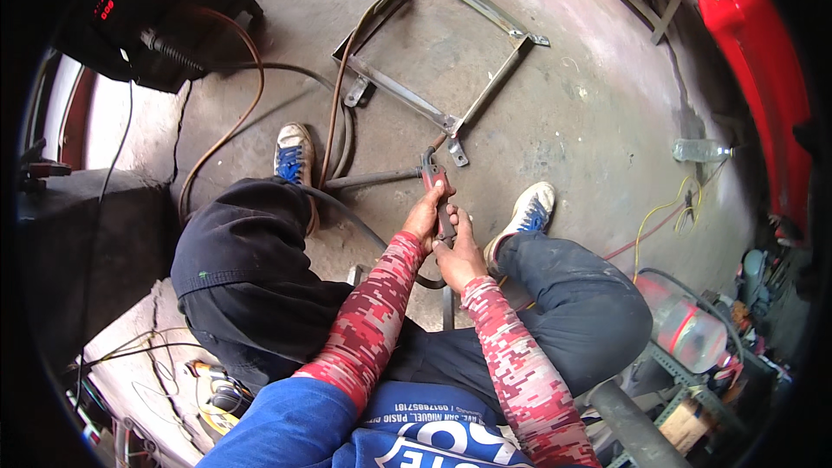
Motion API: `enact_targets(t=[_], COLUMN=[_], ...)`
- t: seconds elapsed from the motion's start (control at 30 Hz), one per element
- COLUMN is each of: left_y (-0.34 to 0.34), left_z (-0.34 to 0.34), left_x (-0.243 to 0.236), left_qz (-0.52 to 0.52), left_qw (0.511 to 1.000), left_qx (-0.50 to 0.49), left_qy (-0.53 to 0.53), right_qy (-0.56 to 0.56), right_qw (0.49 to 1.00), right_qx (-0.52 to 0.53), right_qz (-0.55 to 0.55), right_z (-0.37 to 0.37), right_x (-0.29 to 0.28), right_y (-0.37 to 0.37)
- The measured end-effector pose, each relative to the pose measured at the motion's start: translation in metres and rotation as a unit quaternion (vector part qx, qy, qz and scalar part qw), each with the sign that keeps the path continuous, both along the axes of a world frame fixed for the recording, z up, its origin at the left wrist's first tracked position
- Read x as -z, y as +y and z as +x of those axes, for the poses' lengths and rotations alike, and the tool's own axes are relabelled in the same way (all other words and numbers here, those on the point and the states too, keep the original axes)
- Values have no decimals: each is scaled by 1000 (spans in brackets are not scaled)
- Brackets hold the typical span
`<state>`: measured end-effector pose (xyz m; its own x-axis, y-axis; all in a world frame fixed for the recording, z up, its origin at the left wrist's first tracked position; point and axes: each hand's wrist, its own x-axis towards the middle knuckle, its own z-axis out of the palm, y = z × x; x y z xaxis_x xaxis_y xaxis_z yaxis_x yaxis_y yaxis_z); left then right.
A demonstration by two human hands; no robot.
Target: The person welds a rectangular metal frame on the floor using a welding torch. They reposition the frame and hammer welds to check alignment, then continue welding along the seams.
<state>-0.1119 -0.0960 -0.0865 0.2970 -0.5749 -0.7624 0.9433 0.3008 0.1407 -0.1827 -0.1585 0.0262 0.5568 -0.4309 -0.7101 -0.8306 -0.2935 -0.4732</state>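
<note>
My left hand (425,217) and my right hand (461,256) are closed around a red welding handle (434,177) with a bent metal neck, held low between my knees. Its tip points toward the near corner of a square steel frame (481,94) lying on the floor; whether they touch I cannot tell. The frame has small bracket tabs (457,152) at its corners. Dark hoses and brown cables (251,104) run across the floor near my feet.
A black machine (173,17) with a red display stands upper left. A red panel (754,87) borders the right. A plastic bottle (693,151), yellow cord, steel angle pieces (650,9) and a large clear jug (680,329) are at the right. A dark block (91,234) stands left.
</note>
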Motion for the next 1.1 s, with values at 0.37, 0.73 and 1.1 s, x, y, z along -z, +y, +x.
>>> enact_targets(t=[0.37,0.73,1.1], left_y=[0,-16,-21], left_z=[8,-3,-6], left_x=[37,31,35], left_qz=[58,-15,-14], left_qw=[997,993,996], left_qx=[-39,-96,-77], left_qy=[-43,61,33], right_qy=[-37,22,10], right_qw=[996,997,999], right_qx=[-86,-62,-49], right_qz=[-3,49,13], right_z=[36,31,28], right_x=[36,41,38], right_y=[-6,-33,-29])
